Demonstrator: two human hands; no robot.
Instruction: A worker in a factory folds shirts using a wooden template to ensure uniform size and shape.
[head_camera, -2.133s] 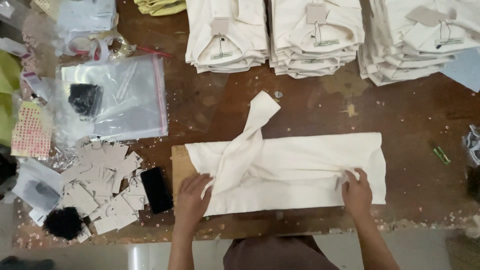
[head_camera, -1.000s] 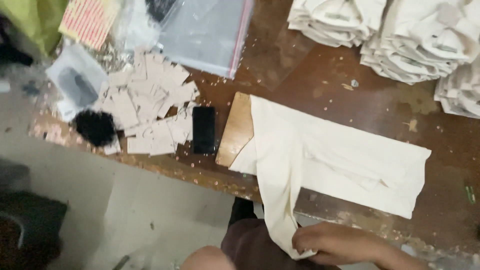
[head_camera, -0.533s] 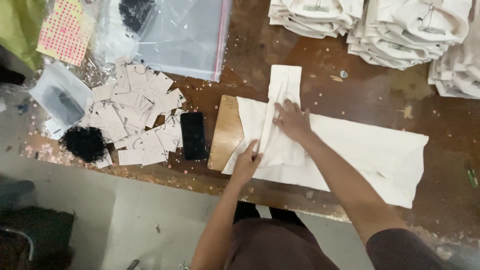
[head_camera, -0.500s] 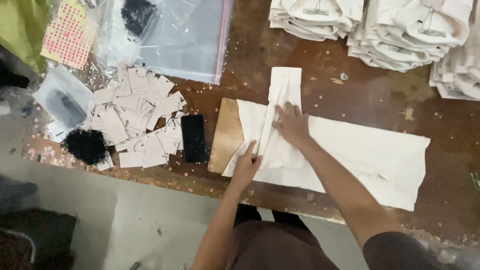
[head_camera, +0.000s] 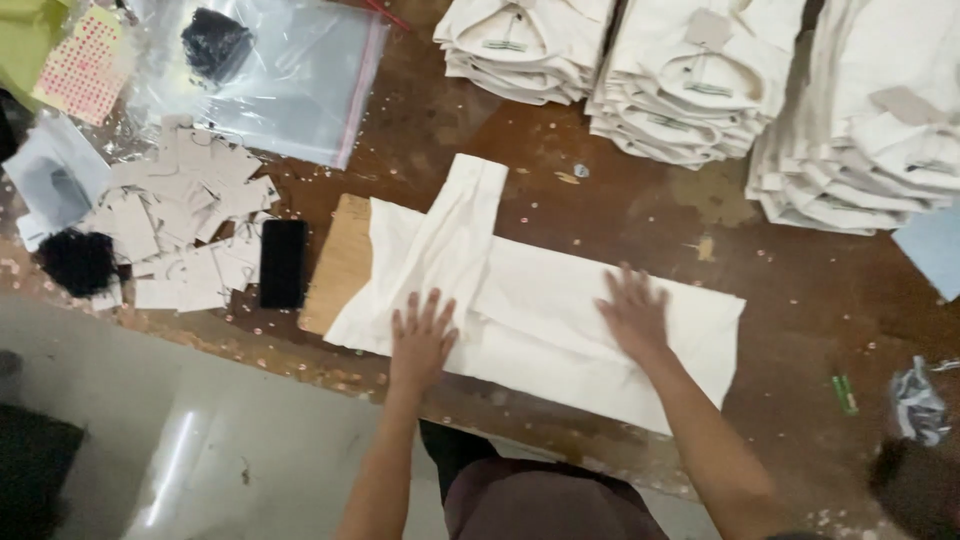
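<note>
Both hands flat on cream shirt at desk edge

Now the left hand (head_camera: 423, 335) lies palm down, fingers spread wide, on the lower left part of a cream shirt (head_camera: 560, 320), just below where a folded sleeve (head_camera: 455, 235) crosses over the body of the shirt. The right hand (head_camera: 632, 312) also lies flat and spread, pressing the middle of the shirt further right. Neither hand grips anything; both are open against the cloth.

The shirt is laid out lengthwise on the brown desk (head_camera: 640, 210), near its front edge, tilted a bit so the right end sits lower. The sleeve runs up and away from the shirt body, its end pointing toward the far side of the desk. The shirt's left end rests on a thin cardboard sheet (head_camera: 338, 262) that sticks out from under it.

Just left of the cardboard lies a black phone (head_camera: 283, 263), upright along its long side. Beside the phone is a loose heap of paper tags (head_camera: 180, 225), with a black fuzzy clump (head_camera: 76, 262) at the heap's left. Behind the tags lies a clear zip bag (head_camera: 275, 75) with a dark item inside.

Along the far side of the desk stand three stacks of folded cream shirts (head_camera: 690, 85), well apart from the hands. A small green item (head_camera: 846, 394) lies on the desk to the right of the shirt.
</note>
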